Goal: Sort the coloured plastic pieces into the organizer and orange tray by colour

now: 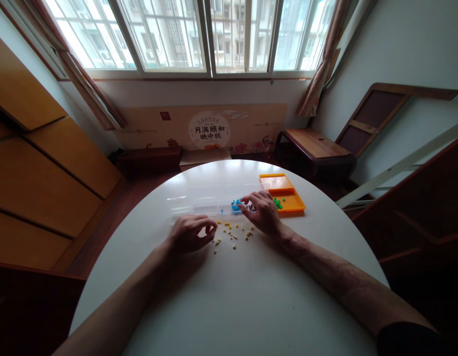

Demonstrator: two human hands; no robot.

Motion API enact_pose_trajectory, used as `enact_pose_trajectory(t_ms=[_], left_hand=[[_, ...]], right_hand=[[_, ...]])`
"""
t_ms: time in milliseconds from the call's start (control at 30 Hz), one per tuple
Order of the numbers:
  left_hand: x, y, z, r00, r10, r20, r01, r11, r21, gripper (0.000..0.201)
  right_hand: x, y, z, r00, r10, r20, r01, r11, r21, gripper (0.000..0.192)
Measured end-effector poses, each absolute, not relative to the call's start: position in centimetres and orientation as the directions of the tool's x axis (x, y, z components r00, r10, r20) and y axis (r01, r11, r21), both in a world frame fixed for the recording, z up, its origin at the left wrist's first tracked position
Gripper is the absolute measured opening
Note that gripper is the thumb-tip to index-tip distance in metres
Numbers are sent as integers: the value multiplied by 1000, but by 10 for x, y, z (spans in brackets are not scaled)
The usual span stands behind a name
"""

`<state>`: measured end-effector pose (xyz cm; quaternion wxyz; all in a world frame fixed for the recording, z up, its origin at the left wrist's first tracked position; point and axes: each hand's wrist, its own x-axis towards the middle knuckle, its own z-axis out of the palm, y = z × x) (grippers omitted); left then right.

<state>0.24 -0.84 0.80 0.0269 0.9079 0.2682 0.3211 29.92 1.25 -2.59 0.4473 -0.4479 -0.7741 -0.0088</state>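
On the white table, my left hand (192, 233) has thumb and index finger pinched together at the edge of some scattered small yellow pieces (227, 224). Whatever the pinch holds, if anything, is too small to make out. My right hand (264, 211) reaches over a clear plastic compartment box (205, 209), its thumb and fingertips drawn close together beside small blue pieces (236, 204). Brown pieces (252, 207) lie partly hidden under that hand. Pale cream pieces (234, 246) are spread on the table between both hands.
An orange tray (300, 201) with green pieces (277, 203) stands behind my right hand. The clear lid (221, 192) lies toward the table's far side. Beyond the round table (229, 306) are a wooden stool (314, 143), a printed panel and a window.
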Motion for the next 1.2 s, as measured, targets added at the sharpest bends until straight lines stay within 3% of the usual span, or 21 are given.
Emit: enact_pose_trajectory(t_ms=[200, 433, 567, 767, 867, 1200], left_hand=[[3, -10, 4, 641, 548, 538, 481, -832, 275, 12], [-2, -10, -1, 617, 590, 521, 531, -801, 278, 13], [-1, -9, -5, 592, 627, 507, 577, -768, 277, 17], [-1, -10, -6, 587, 665, 462, 618, -737, 275, 18], [-1, -11, -5, 596, 673, 439, 621, -732, 280, 17], [2, -14, 3, 570, 695, 437, 653, -707, 271, 19]], right_hand=[[299, 8, -23, -242, 700, 672, 687, 612, -391, 22], [299, 4, -13, -328, 637, 698, 621, 702, -349, 20], [297, 5, -7, -416, 580, 700, 600, 754, -268, 20], [297, -8, -3, -674, 470, 569, 486, 863, -136, 15], [304, -21, -6, -719, 418, 556, 453, 888, -83, 14], [335, -24, -19, -588, 534, 608, 517, 826, -225, 9]])
